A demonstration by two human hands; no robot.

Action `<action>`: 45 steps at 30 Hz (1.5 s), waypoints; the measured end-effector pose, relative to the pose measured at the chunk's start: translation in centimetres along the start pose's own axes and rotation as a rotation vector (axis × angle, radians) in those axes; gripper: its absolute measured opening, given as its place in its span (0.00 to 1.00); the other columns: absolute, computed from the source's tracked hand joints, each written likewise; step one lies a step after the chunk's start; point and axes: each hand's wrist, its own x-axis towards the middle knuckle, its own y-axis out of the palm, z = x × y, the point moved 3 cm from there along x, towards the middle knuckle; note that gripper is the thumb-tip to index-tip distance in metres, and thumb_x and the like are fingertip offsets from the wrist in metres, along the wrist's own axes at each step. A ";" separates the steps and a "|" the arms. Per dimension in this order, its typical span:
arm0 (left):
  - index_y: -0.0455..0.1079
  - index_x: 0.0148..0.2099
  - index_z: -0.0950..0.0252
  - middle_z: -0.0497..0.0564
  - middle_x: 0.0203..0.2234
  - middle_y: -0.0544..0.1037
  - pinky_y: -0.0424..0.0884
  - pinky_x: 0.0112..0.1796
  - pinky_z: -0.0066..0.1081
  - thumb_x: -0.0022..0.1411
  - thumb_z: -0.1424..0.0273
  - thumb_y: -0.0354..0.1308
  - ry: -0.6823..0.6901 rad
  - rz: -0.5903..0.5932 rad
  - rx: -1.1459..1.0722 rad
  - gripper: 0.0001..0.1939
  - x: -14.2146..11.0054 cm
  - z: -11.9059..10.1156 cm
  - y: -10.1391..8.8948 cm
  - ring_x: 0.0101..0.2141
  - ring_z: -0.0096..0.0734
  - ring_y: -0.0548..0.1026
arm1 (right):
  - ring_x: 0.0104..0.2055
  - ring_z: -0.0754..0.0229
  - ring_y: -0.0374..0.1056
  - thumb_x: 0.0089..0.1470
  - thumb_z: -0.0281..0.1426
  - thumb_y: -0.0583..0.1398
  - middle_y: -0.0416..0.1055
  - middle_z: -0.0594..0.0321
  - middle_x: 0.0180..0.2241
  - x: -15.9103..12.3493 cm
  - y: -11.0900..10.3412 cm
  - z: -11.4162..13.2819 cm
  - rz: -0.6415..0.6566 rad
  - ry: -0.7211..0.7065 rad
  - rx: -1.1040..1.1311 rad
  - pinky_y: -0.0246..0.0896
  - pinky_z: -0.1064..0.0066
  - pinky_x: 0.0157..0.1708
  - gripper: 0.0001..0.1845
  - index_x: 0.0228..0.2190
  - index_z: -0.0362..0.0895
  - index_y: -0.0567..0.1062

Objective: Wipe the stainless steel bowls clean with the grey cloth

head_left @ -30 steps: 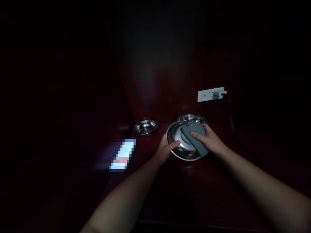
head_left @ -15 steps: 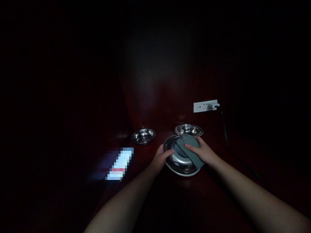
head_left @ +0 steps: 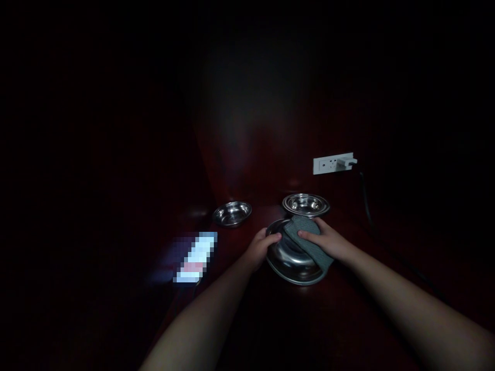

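Note:
A shiny steel bowl [head_left: 291, 260] is held tilted between my two hands, its smooth rounded side facing me. My left hand [head_left: 262, 247] grips the bowl's left edge, thumb lying over the metal. On the bowl's upper right, my right hand [head_left: 325, 239] is closed on a grey-green cloth [head_left: 307, 232], pressing it to the surface with the thumb on top. The fingers behind the cloth and under the bowl are hidden. Just beyond the bowl sit what look like stacked steel bowls [head_left: 305, 204]. Farther left stands another steel bowl [head_left: 232, 214].
A lit, pixelated phone-like screen [head_left: 196, 257] lies left of my left forearm. On the dark red back wall is a white socket plate [head_left: 325, 165] with a plug [head_left: 347, 162] in it. A dark cable [head_left: 365, 198] hangs down at the right. Most surroundings are very dark.
The held bowl has come down and tipped, so it now stands clear of the stacked bowls behind. Both hands keep their grip, the cloth staying against the bowl. The view has shifted slightly.

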 end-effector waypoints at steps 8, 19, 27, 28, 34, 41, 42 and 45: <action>0.71 0.38 0.68 0.51 0.28 0.77 0.66 0.39 0.33 0.42 0.68 0.67 0.001 0.002 0.015 0.18 -0.1 -0.1 0.3 0.30 0.30 0.74 | 0.44 0.51 0.70 0.40 0.44 0.65 0.71 0.54 0.45 0.1 -0.2 0.1 0.037 -0.005 -0.007 0.63 0.57 0.47 0.33 0.47 0.44 0.65; 0.70 0.40 0.67 0.52 0.31 0.78 0.67 0.39 0.32 0.47 0.66 0.65 0.010 -0.045 -0.027 0.17 -0.1 0.2 0.2 0.31 0.30 0.74 | 0.42 0.51 0.70 0.38 0.43 0.66 0.72 0.53 0.43 -0.4 -0.2 0.6 -0.025 0.066 0.062 0.65 0.57 0.45 0.31 0.44 0.44 0.67; 0.70 0.41 0.68 0.53 0.35 0.77 0.68 0.41 0.30 0.55 0.66 0.58 -0.013 0.060 -0.294 0.13 -0.5 -0.1 -0.6 0.34 0.29 0.75 | 0.43 0.49 0.70 0.37 0.48 0.65 0.71 0.54 0.43 0.3 -0.9 -0.2 -0.245 -0.002 0.075 0.66 0.58 0.43 0.33 0.44 0.45 0.65; 0.70 0.43 0.68 0.54 0.37 0.77 0.68 0.43 0.31 0.55 0.67 0.58 -0.006 0.095 -0.291 0.14 -0.7 -0.2 -0.3 0.37 0.30 0.75 | 0.43 0.49 0.70 0.36 0.48 0.65 0.71 0.54 0.42 0.2 -0.8 -0.2 -0.275 -0.004 0.061 0.66 0.58 0.43 0.34 0.43 0.46 0.65; 0.61 0.53 0.61 0.55 0.49 0.71 0.66 0.47 0.41 0.46 0.74 0.65 -0.028 0.138 -0.116 0.31 -2.0 0.2 0.9 0.47 0.41 0.71 | 0.44 0.49 0.69 0.36 0.49 0.65 0.71 0.55 0.43 -0.1 -0.1 -0.1 -0.258 -0.024 0.010 0.65 0.57 0.45 0.34 0.43 0.46 0.64; 0.63 0.50 0.64 0.56 0.45 0.73 0.66 0.47 0.41 0.42 0.73 0.67 0.055 0.060 -0.047 0.31 -0.8 -0.2 0.8 0.46 0.41 0.72 | 0.44 0.50 0.69 0.38 0.48 0.64 0.71 0.53 0.44 0.0 -0.2 0.0 -0.229 -0.064 -0.022 0.64 0.58 0.47 0.34 0.45 0.46 0.64; 0.63 0.50 0.64 0.56 0.44 0.73 0.66 0.47 0.42 0.42 0.73 0.67 0.050 0.055 -0.042 0.31 -0.7 -0.2 0.8 0.45 0.41 0.72 | 0.45 0.50 0.69 0.38 0.48 0.64 0.71 0.53 0.44 0.1 -0.3 0.0 -0.227 -0.063 -0.032 0.63 0.58 0.47 0.35 0.46 0.46 0.63; 0.63 0.49 0.65 0.56 0.43 0.74 0.66 0.46 0.41 0.42 0.73 0.67 0.057 0.051 -0.035 0.30 -0.3 -0.1 0.8 0.44 0.40 0.72 | 0.46 0.50 0.68 0.39 0.49 0.63 0.70 0.52 0.45 0.2 -0.5 -0.2 -0.220 -0.059 -0.060 0.63 0.58 0.47 0.37 0.48 0.45 0.62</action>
